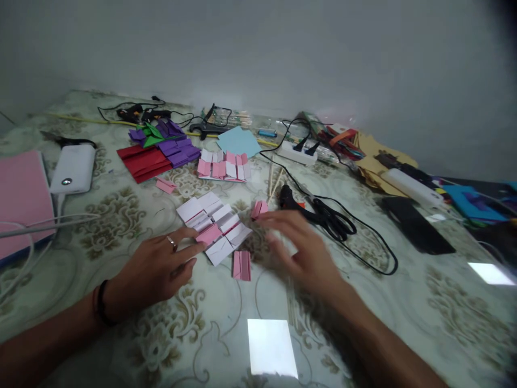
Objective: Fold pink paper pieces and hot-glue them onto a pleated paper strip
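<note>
A folded white paper piece [232, 237] with pink parts lies on the patterned table. My left hand [155, 264], with a ring on one finger, rests its fingertips on the pink part at its left edge; its fingers are apart. My right hand [302, 248] is slightly blurred, fingers spread, its fingertips at a small folded pink piece [259, 209]. Another small pink piece [242, 265] lies just below the white paper. A third pink piece [166, 185] sits farther up on the left.
Behind are a pink-and-white folded strip [224, 166], red paper [144, 161], purple paper [180, 151] and light blue sheets [239, 142]. Scissors [333, 215], a corded glue gun [293, 200] and a black phone [416, 223] lie right. A white power bank [73, 168] is left.
</note>
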`<state>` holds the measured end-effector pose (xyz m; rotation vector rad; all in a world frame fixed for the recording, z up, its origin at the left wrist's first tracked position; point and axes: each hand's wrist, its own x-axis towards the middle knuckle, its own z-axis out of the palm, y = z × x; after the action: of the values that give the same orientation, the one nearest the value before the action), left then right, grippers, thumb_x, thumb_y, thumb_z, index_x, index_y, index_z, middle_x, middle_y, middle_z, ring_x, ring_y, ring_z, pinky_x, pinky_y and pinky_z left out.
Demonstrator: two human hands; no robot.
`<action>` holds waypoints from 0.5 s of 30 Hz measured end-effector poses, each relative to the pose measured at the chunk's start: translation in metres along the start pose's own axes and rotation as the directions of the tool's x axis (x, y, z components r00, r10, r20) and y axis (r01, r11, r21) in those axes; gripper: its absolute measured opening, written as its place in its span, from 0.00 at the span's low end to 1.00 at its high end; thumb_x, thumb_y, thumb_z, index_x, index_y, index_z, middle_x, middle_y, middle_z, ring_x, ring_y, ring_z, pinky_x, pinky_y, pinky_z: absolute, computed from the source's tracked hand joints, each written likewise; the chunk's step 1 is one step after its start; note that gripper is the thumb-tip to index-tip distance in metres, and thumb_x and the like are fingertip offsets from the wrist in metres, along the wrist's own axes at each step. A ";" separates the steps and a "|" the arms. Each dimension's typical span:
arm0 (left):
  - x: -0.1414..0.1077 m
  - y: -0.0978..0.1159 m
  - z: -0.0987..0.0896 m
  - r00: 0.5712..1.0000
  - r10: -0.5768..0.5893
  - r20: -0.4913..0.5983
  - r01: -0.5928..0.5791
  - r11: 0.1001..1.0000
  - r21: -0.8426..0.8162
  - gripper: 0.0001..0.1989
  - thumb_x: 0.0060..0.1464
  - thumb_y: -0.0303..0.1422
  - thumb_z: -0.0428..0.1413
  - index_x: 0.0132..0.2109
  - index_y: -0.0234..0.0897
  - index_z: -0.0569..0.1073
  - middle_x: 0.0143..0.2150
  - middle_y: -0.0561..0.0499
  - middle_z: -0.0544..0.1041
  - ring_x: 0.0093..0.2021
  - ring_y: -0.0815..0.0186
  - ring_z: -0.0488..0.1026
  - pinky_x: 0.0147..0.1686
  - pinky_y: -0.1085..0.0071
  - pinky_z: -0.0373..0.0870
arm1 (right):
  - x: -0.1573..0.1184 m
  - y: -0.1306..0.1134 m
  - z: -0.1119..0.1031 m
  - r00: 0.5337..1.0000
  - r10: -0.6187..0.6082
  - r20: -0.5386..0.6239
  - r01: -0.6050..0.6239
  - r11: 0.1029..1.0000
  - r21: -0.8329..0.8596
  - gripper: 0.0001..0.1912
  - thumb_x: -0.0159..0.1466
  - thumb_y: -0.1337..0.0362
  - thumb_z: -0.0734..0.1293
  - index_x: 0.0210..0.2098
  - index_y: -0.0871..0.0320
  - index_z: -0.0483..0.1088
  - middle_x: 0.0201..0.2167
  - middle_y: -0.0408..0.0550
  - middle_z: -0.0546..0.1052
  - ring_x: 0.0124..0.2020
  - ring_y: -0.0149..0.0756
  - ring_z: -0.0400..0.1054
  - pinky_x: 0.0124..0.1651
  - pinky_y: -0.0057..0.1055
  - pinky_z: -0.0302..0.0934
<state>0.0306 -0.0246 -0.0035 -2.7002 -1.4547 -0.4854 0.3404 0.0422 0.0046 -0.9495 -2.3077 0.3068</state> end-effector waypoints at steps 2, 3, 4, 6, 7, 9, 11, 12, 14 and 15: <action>-0.002 -0.002 0.000 1.000 -0.004 -0.018 0.003 1.000 -0.027 0.16 0.65 0.31 0.52 0.56 0.42 0.76 0.57 0.47 0.76 0.36 0.69 0.77 0.38 0.68 0.74 | -0.003 0.031 -0.019 0.976 0.167 -0.140 -0.191 0.965 -0.178 0.13 0.71 0.62 0.62 0.50 0.56 0.75 0.49 0.55 0.78 0.53 0.45 0.71 0.58 0.46 0.68; -0.003 -0.002 0.000 1.000 -0.011 -0.010 0.010 0.999 -0.041 0.16 0.65 0.32 0.51 0.57 0.42 0.75 0.57 0.47 0.76 0.35 0.69 0.77 0.37 0.68 0.73 | -0.006 0.049 -0.025 0.955 0.244 -0.171 -0.282 0.924 -0.258 0.15 0.70 0.60 0.62 0.50 0.58 0.75 0.49 0.58 0.77 0.53 0.49 0.71 0.58 0.49 0.67; -0.004 -0.003 0.002 1.000 -0.018 0.008 0.018 0.998 -0.055 0.17 0.64 0.32 0.51 0.58 0.43 0.75 0.57 0.46 0.75 0.35 0.69 0.77 0.36 0.68 0.73 | -0.010 0.066 -0.030 0.935 0.316 -0.164 -0.353 0.880 -0.319 0.17 0.68 0.59 0.63 0.52 0.60 0.75 0.49 0.60 0.77 0.53 0.52 0.70 0.58 0.52 0.66; -0.006 -0.003 0.004 0.999 -0.013 0.038 0.016 0.997 -0.082 0.20 0.64 0.33 0.52 0.61 0.44 0.72 0.57 0.46 0.74 0.36 0.68 0.77 0.36 0.68 0.72 | -0.018 0.096 -0.034 0.900 0.429 -0.082 -0.425 0.819 -0.386 0.23 0.65 0.56 0.65 0.54 0.64 0.74 0.48 0.64 0.77 0.51 0.55 0.71 0.57 0.53 0.66; -0.007 -0.003 0.005 0.998 -0.004 0.055 0.009 0.996 -0.093 0.21 0.64 0.33 0.53 0.63 0.44 0.70 0.56 0.45 0.74 0.38 0.67 0.77 0.37 0.68 0.72 | -0.022 0.107 -0.033 0.885 0.465 -0.037 -0.439 0.802 -0.404 0.24 0.64 0.56 0.66 0.54 0.64 0.74 0.47 0.64 0.77 0.50 0.55 0.72 0.56 0.53 0.67; -0.008 -0.001 0.006 0.995 0.039 0.088 -0.029 0.993 -0.111 0.22 0.64 0.34 0.53 0.64 0.43 0.69 0.52 0.45 0.75 0.41 0.65 0.77 0.38 0.68 0.73 | -0.028 0.120 -0.030 0.870 0.494 -0.002 -0.451 0.792 -0.412 0.26 0.62 0.55 0.67 0.55 0.64 0.74 0.47 0.63 0.78 0.49 0.54 0.73 0.56 0.51 0.68; -0.009 0.001 0.006 0.990 0.076 0.121 -0.062 0.991 -0.119 0.21 0.64 0.34 0.54 0.63 0.43 0.70 0.48 0.47 0.76 0.41 0.64 0.77 0.39 0.66 0.73 | -0.029 0.123 -0.025 0.868 0.497 -0.016 -0.464 0.799 -0.383 0.28 0.61 0.55 0.67 0.57 0.63 0.72 0.46 0.61 0.78 0.47 0.52 0.74 0.55 0.48 0.69; -0.009 0.001 0.005 0.987 0.086 0.134 -0.070 0.990 -0.122 0.20 0.64 0.33 0.54 0.62 0.43 0.71 0.47 0.47 0.76 0.40 0.63 0.77 0.38 0.65 0.73 | -0.028 0.122 -0.023 0.870 0.493 -0.028 -0.468 0.807 -0.360 0.29 0.60 0.55 0.68 0.58 0.63 0.71 0.46 0.60 0.78 0.46 0.51 0.74 0.54 0.47 0.69; -0.008 0.002 0.005 0.985 0.092 0.147 -0.073 0.989 -0.132 0.18 0.64 0.33 0.54 0.60 0.44 0.72 0.46 0.48 0.77 0.41 0.62 0.77 0.39 0.64 0.73 | -0.025 0.118 -0.019 0.877 0.479 -0.039 -0.465 0.824 -0.324 0.29 0.59 0.58 0.67 0.59 0.62 0.70 0.47 0.59 0.79 0.47 0.49 0.74 0.53 0.45 0.69; -0.008 0.002 0.005 0.984 0.094 0.151 -0.073 0.987 -0.142 0.17 0.64 0.33 0.54 0.59 0.44 0.73 0.46 0.49 0.78 0.42 0.62 0.77 0.41 0.63 0.73 | -0.023 0.116 -0.018 0.879 0.475 -0.037 -0.461 0.829 -0.316 0.29 0.58 0.60 0.66 0.58 0.62 0.71 0.48 0.59 0.79 0.47 0.49 0.74 0.54 0.45 0.69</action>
<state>0.0290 -0.0314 -0.0103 -2.9547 -1.3818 -0.3885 0.4282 0.1090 -0.0412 -1.6970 -2.1696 0.1544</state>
